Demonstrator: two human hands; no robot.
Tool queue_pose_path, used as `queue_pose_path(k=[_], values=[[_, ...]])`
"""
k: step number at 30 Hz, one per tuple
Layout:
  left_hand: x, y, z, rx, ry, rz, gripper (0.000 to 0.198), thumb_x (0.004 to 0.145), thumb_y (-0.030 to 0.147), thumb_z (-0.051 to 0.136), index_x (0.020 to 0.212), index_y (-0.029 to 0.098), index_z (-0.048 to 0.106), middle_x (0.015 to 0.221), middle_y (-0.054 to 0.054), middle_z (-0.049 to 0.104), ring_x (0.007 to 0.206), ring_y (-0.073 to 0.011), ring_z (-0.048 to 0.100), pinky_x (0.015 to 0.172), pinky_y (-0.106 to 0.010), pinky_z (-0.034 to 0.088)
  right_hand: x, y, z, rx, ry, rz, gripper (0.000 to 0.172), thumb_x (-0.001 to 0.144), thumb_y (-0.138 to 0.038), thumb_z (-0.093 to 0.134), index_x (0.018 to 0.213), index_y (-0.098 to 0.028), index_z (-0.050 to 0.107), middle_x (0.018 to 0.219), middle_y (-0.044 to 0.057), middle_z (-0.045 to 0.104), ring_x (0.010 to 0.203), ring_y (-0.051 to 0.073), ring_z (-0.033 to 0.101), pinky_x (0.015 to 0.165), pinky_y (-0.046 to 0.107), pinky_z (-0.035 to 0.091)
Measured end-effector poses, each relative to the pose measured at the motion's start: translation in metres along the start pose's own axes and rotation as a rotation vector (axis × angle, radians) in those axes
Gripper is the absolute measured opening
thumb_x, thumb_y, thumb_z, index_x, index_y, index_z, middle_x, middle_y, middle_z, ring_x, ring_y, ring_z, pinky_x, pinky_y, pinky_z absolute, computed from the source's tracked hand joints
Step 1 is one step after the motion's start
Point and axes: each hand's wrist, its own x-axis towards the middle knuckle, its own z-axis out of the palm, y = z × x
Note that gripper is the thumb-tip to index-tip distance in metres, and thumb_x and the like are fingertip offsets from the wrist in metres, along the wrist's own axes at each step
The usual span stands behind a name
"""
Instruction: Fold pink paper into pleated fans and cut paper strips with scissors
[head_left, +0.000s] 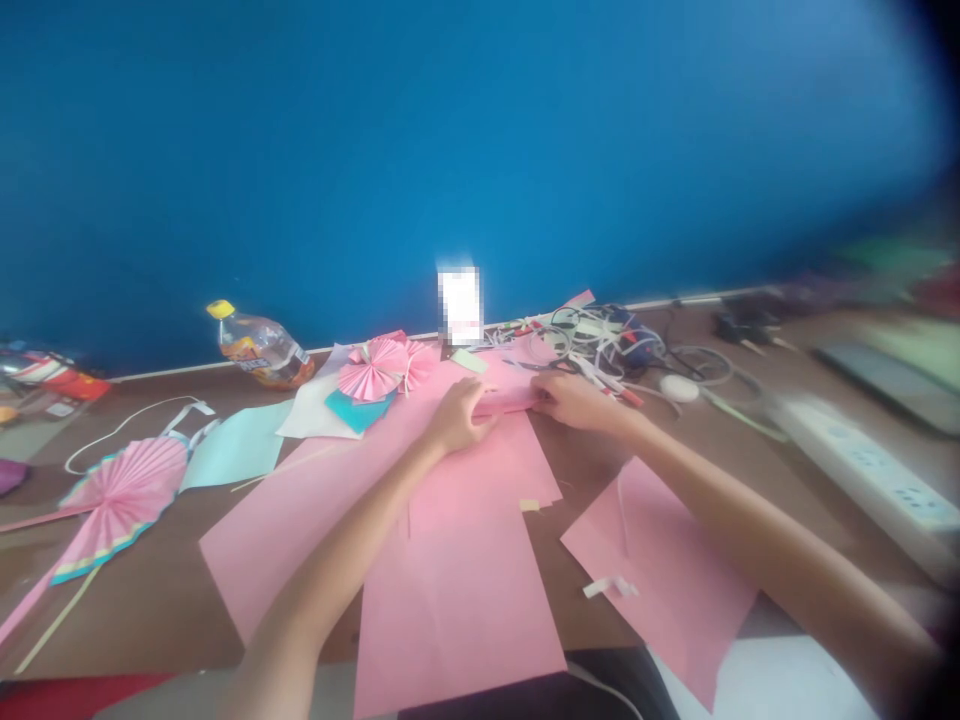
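Observation:
A narrow folded strip of pink paper [507,400] lies between my two hands over the larger pink sheets [457,590]. With fingers curled, my left hand [459,415] grips the strip's left end. At its right end, my right hand [566,398] pinches the paper between thumb and fingers. Pink pleated rosettes [373,370] sit just beyond my left hand, next to a teal piece of paper [358,410]. Another pink sheet [660,570] lies beneath my right forearm, with small white scraps on it.
A pleated pink fan [127,490] and a pale blue sheet [244,445] are at left. Behind them leans a plastic bottle [262,350]. Tangled cables and paper strips [592,345] lie along the blue wall. A power strip [870,465] stands at right.

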Motion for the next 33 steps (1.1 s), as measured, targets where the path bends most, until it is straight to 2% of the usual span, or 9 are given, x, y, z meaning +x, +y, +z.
queue_pose_path(k=[4, 10, 16, 23, 26, 29, 33], values=[[0.000, -0.001, 0.011, 0.311, -0.072, 0.077, 0.042, 0.092, 0.040, 0.055, 0.128, 0.018, 0.053, 0.127, -0.013, 0.060, 0.120, -0.0275, 0.053, 0.101, -0.041, 0.037, -0.002, -0.004, -0.009, 0.015, 0.043, -0.056, 0.005, 0.086, -0.023, 0.058, 0.086, -0.019, 0.061, 0.092, 0.007, 0.066, 0.091, 0.021, 0.057, 0.078, 0.029, 0.038], [0.001, -0.006, 0.018, 0.513, -0.059, 0.031, 0.037, 0.100, 0.039, 0.038, 0.125, 0.017, 0.054, 0.103, -0.012, 0.066, 0.098, -0.0244, 0.060, 0.086, -0.036, 0.039, -0.005, -0.020, -0.030, 0.059, 0.083, -0.027, 0.007, 0.087, -0.023, 0.054, 0.084, -0.020, 0.060, 0.084, 0.004, 0.066, 0.077, 0.018, 0.056, 0.069, 0.027, 0.036], [0.001, -0.010, 0.017, 0.549, 0.008, 0.053, 0.034, 0.101, 0.038, 0.034, 0.112, 0.018, 0.058, 0.092, -0.012, 0.062, 0.092, -0.0243, 0.057, 0.081, -0.036, 0.036, -0.005, -0.026, -0.037, 0.140, 0.147, -0.016, 0.009, 0.085, -0.023, 0.056, 0.082, -0.020, 0.064, 0.082, 0.004, 0.067, 0.074, 0.017, 0.056, 0.066, 0.027, 0.037], [0.000, -0.006, 0.007, 0.543, 0.022, -0.009, 0.034, 0.102, 0.038, 0.030, 0.096, 0.020, 0.058, 0.086, -0.010, 0.061, 0.088, -0.0230, 0.055, 0.078, -0.034, 0.035, -0.007, -0.030, -0.054, 0.282, 0.181, -0.123, 0.019, 0.089, -0.027, 0.054, 0.082, -0.019, 0.070, 0.082, 0.005, 0.070, 0.075, 0.018, 0.059, 0.073, 0.029, 0.042], [0.000, -0.005, 0.002, 0.518, 0.027, -0.089, 0.031, 0.101, 0.035, 0.033, 0.091, 0.020, 0.058, 0.082, -0.010, 0.062, 0.083, -0.0226, 0.056, 0.075, -0.033, 0.035, -0.009, -0.034, -0.060, 0.271, 0.220, -0.077, 0.019, 0.089, -0.027, 0.056, 0.081, -0.019, 0.071, 0.082, 0.006, 0.070, 0.076, 0.019, 0.061, 0.074, 0.030, 0.043], [0.001, -0.007, -0.002, 0.514, 0.019, -0.137, 0.026, 0.099, 0.033, 0.037, 0.087, 0.020, 0.057, 0.080, -0.009, 0.062, 0.080, -0.0222, 0.056, 0.073, -0.032, 0.034, -0.010, -0.033, -0.062, 0.236, 0.226, -0.021, 0.017, 0.088, -0.028, 0.057, 0.088, -0.020, 0.072, 0.086, 0.005, 0.072, 0.076, 0.019, 0.063, 0.073, 0.030, 0.043], [0.001, -0.009, -0.005, 0.439, -0.051, -0.144, 0.033, 0.100, 0.036, 0.034, 0.078, 0.021, 0.055, 0.073, -0.006, 0.059, 0.072, -0.0208, 0.055, 0.068, -0.031, 0.033, -0.010, -0.032, -0.060, 0.201, 0.193, -0.006, 0.018, 0.088, -0.027, 0.056, 0.092, -0.021, 0.072, 0.083, 0.005, 0.073, 0.074, 0.020, 0.063, 0.071, 0.030, 0.044]])
